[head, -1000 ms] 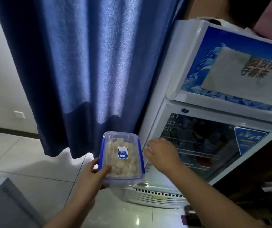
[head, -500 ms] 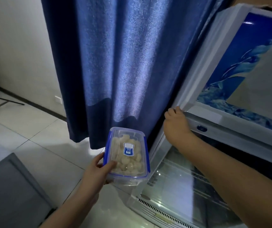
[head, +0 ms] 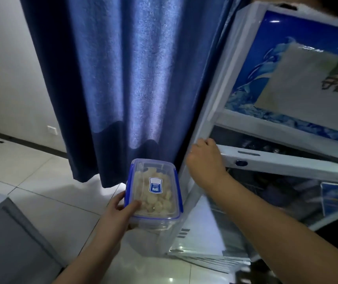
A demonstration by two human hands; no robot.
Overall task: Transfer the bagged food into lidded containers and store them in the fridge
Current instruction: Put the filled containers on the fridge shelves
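Clear plastic sits clamped in the fingers (head: pixel 118 199) of the left hand (head: pixel 121 212): the thumb lies on the lid (head: pixel 143 175) and the other fingers wrap under the near end of the container (head: pixel 153 220). The container is held level in the air, low and just left of the fridge (head: pixel 225 68), not yet inside it.

The fingers of the right hand (head: pixel 205 160) are curled over the top left corner of the glass door (head: pixel 276 160) and closed on its edge. A dark gap shows above the door's top rail, so the door appears slightly ajar.

Step in hand: open the door and make way for the container.
- Pull from the corner in a smooth arc; a jerk may rattle whatever stands on the shelves.
- Swing the door wide before the left hand moves in, as the container sits close to the door's free edge.
- Hold the container flat. A one-handed grip at one end leaves the far end free to dip.

Container contents: pale, rounded pieces of food (head: pixel 159 201) fill most of the volume. The lid is on, with blue clips (head: pixel 129 181) along the sides and a blue label (head: pixel 155 185) on top. Whether every clip is latched cannot be told. What is inside the fridge is too dark to make out.

A blue curtain (head: pixel 123 78) hangs behind, over a tiled floor (head: pixel 30 181).
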